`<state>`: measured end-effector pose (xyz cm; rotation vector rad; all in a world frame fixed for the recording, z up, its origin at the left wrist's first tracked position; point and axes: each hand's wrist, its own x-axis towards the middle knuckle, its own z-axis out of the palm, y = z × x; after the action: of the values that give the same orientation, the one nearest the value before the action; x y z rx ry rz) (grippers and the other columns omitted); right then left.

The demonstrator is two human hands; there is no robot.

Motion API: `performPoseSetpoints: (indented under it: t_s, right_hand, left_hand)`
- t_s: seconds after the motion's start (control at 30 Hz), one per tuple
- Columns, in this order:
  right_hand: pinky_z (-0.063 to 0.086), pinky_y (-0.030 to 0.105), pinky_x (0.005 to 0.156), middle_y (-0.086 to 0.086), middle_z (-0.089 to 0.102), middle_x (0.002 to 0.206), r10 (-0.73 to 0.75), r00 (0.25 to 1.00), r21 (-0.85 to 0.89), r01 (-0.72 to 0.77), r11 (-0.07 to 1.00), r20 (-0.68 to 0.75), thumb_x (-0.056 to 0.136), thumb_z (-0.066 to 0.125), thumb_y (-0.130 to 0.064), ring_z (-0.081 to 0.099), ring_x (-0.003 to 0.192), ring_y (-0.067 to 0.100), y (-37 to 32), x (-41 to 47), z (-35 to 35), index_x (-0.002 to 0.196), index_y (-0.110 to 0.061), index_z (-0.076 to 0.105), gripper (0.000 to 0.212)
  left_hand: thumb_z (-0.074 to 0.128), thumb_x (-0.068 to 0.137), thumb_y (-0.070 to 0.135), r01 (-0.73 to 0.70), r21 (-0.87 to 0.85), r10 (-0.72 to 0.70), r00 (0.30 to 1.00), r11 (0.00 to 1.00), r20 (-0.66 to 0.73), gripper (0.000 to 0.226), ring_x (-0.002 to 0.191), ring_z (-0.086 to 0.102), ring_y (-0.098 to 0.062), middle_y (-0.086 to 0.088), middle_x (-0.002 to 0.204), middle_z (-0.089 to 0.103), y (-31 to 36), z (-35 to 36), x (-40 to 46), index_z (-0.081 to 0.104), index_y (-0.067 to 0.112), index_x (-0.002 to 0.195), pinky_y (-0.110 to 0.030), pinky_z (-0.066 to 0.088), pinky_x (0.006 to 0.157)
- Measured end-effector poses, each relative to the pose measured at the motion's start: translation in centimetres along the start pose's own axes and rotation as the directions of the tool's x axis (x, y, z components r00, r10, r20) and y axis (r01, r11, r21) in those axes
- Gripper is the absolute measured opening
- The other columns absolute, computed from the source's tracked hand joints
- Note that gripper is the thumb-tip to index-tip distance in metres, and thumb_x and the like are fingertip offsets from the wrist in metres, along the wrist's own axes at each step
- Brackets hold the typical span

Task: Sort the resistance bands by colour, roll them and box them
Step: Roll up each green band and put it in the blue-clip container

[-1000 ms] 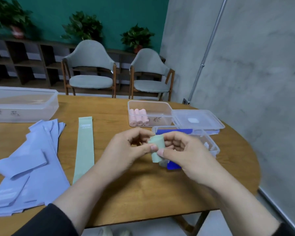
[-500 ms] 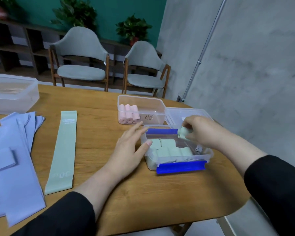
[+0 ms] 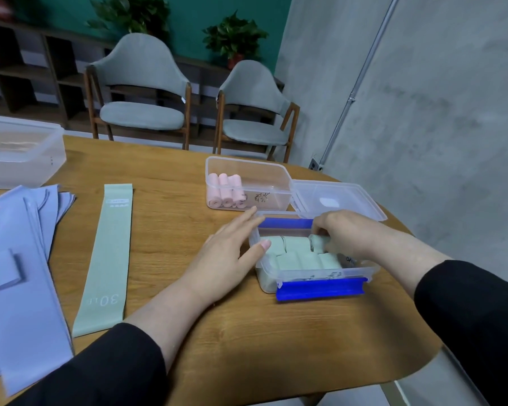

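Note:
A clear box with blue clips (image 3: 320, 288) stands on the table and holds several rolled green bands (image 3: 294, 259). My right hand (image 3: 346, 232) reaches into its far right corner, fingers curled round a rolled green band (image 3: 316, 243). My left hand (image 3: 229, 253) lies flat with straight fingers against the box's left wall, thumb on the rim. A flat green band (image 3: 106, 256) lies to the left. Flat lilac bands (image 3: 21, 276) are piled at the far left. Behind, a clear box (image 3: 273, 177) holds three rolled pink bands (image 3: 225, 190).
A clear lid (image 3: 338, 200) lies right of the pink box. A large clear tub (image 3: 21, 150) sits at the table's back left. Two grey chairs (image 3: 141, 92) stand behind the round wooden table (image 3: 165, 177). A concrete wall is close on the right.
My right hand carried the rolled green band from in front of me down into the blue-clipped box. My left hand let go of the roll and came to rest against the box.

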<state>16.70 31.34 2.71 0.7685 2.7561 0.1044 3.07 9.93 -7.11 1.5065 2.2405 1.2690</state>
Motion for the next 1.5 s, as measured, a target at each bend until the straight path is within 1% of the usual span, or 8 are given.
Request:
performPoseSetpoints:
  t_s: [0.1, 0.4, 0.63, 0.93, 1.1, 1.23, 1.37, 1.5]
  right_hand:
    - [0.058, 0.029, 0.058, -0.007, 0.063, 0.102, -0.007, 0.999, 0.055, 0.005, 0.998, 0.044, 0.086, 0.064, -0.011, 0.064, 0.079, 0.015, 0.3, 0.3, -0.1, 0.102, -0.035, 0.066, 0.029]
    - [0.051, 0.025, 0.092, -0.018, 0.067, 0.114, -0.085, 0.991, 0.112, 0.073, 0.991, 0.101, 0.096, 0.062, -0.019, 0.06, 0.102, 0.007, 0.4, 0.3, -1.1, 0.115, -0.035, 0.072, 0.026]
    - [0.04, 0.019, 0.066, -0.013, 0.067, 0.094, -0.108, 0.98, 0.132, 0.131, 0.982, -0.169, 0.103, 0.051, -0.031, 0.059, 0.087, 0.009, -0.9, -1.4, -1.5, 0.1, -0.031, 0.069, 0.018]
    - [0.042, 0.027, 0.075, -0.007, 0.068, 0.084, -0.147, 0.718, 0.365, 0.506, 0.782, -0.68, 0.099, 0.06, -0.025, 0.058, 0.086, 0.008, -13.5, -4.3, -2.4, 0.088, -0.017, 0.073, 0.018]
    - [0.042, 0.02, 0.091, -0.009, 0.068, 0.104, -0.205, 0.776, 0.491, 0.554, 0.672, -0.596, 0.098, 0.061, -0.026, 0.059, 0.1, 0.004, -22.4, -4.0, 1.8, 0.106, -0.019, 0.072, 0.015]
    - [0.032, 0.025, 0.112, -0.004, 0.059, 0.139, -0.165, 0.878, 0.584, 0.429, 0.689, -0.45, 0.102, 0.055, -0.034, 0.05, 0.132, 0.012, -26.0, -3.0, 6.0, 0.134, -0.018, 0.061, 0.037]
    - [0.014, 0.032, 0.124, -0.003, 0.04, 0.158, -0.184, 0.896, 0.516, 0.389, 0.763, -0.404, 0.105, 0.045, -0.041, 0.029, 0.149, 0.01, -27.3, -2.5, 6.6, 0.15, -0.021, 0.043, 0.05]
    - [0.011, 0.034, 0.125, -0.001, 0.037, 0.16, -0.176, 0.905, 0.496, 0.365, 0.788, -0.386, 0.105, 0.044, -0.043, 0.024, 0.151, 0.01, -27.2, -1.9, 6.7, 0.154, -0.021, 0.037, 0.054]
  left_hand:
    - [0.029, 0.089, 0.075, 0.004, -0.004, -0.004, 1.0, 1.0, 0.001, 0.074, 0.151, 0.015, 0.003, 0.028, 0.164, 0.018, 0.0, 0.0, 0.0, 0.035, 0.041, 0.155, -0.048, 0.022, 0.123]
    - [0.028, 0.087, 0.076, 0.017, 0.016, -0.017, 1.0, 1.0, -0.005, 0.076, 0.151, 0.018, -0.001, 0.019, 0.165, 0.023, 0.2, -0.1, 0.1, 0.036, 0.04, 0.154, -0.045, 0.022, 0.123]
    - [0.023, 0.092, 0.071, -0.007, 0.046, 0.01, 0.997, 0.999, -0.07, 0.074, 0.151, 0.02, -0.002, 0.014, 0.164, 0.028, 0.5, -0.3, -0.4, 0.04, 0.033, 0.154, -0.044, 0.025, 0.122]
    - [0.046, 0.105, 0.015, 0.008, -0.013, -0.014, 0.832, 1.0, -0.555, 0.028, 0.114, 0.055, -0.008, 0.006, 0.123, 0.062, 1.2, -9.3, -3.3, 0.066, 0.015, 0.125, -0.02, 0.04, 0.098]
    - [0.043, 0.105, 0.018, 0.439, 0.365, -0.307, 0.878, 0.821, -0.366, 0.039, 0.112, 0.062, -0.029, -0.01, 0.124, 0.065, -4.8, -15.5, -6.8, 0.052, 0.015, 0.142, -0.036, 0.047, 0.087]
    - [0.039, 0.1, 0.014, 0.397, 0.718, -0.419, 0.894, 0.572, -0.161, 0.021, 0.097, 0.063, -0.028, -0.005, 0.107, 0.064, -5.9, -15.3, -9.6, 0.05, 0.015, 0.117, -0.034, 0.041, 0.071]
    - [0.034, 0.1, 0.017, 0.316, 0.705, -0.398, 0.916, 0.636, -0.052, 0.035, 0.127, 0.052, -0.027, -0.007, 0.129, 0.057, -6.1, -14.2, -9.4, 0.046, 0.014, 0.132, -0.05, 0.034, 0.11]
    - [0.036, 0.101, 0.019, 0.301, 0.609, -0.416, 0.908, 0.734, 0.053, 0.044, 0.146, 0.036, -0.022, -0.007, 0.15, 0.048, -5.0, -13.3, -8.3, 0.038, 0.016, 0.146, -0.052, 0.022, 0.119]
